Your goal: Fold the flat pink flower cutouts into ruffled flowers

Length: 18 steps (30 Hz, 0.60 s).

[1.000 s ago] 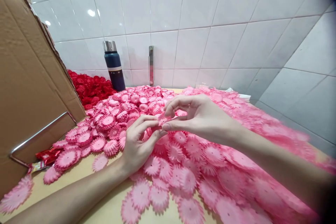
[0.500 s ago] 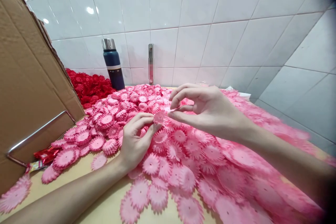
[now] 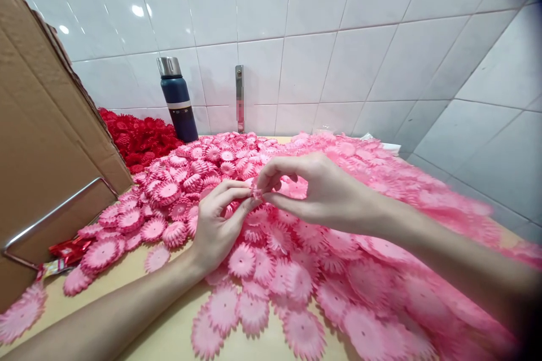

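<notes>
Pink petal discs (image 3: 299,282) everywhere, heaped in front of the bottle (image 3: 178,100) and way off to its right. Cardboard (image 3: 51,124) stands left of it. Right hand (image 3: 326,194) and left hand (image 3: 218,225) are nearer than the bottle, left pinching one small pink disc (image 3: 254,189); right's fingertips meet it, can't tell if they're gripping.

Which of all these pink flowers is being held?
The small pink flower pinched where the fingers of the left hand and right hand meet; the other pink flowers lie piled or scattered on the table.
</notes>
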Each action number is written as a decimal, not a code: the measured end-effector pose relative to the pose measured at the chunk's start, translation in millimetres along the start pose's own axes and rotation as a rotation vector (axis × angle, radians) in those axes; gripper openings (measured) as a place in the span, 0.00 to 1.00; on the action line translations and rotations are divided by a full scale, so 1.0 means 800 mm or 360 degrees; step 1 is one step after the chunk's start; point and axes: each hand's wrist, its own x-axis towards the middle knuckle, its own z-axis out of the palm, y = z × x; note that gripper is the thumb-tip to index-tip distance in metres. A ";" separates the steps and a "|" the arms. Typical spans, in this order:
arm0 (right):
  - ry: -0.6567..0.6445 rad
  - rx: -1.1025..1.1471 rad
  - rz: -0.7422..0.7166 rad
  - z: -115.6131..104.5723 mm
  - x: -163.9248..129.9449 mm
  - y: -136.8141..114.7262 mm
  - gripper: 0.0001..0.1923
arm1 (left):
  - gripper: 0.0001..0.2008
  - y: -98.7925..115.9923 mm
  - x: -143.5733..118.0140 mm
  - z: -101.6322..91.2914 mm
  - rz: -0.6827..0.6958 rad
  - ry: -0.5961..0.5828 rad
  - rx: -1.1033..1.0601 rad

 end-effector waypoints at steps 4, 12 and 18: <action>0.0010 -0.0080 0.0014 0.000 -0.001 -0.002 0.09 | 0.03 0.002 0.000 0.000 0.0007 -0.0017 0.0039; 0.0228 -0.0431 -0.0035 -0.006 0.001 0.001 0.07 | 0.03 0.004 0.001 0.000 0.0051 -0.0006 0.0079; 0.0611 -0.0867 0.0137 -0.032 -0.004 0.038 0.07 | 0.02 0.006 0.000 0.000 0.0043 0.0022 0.0089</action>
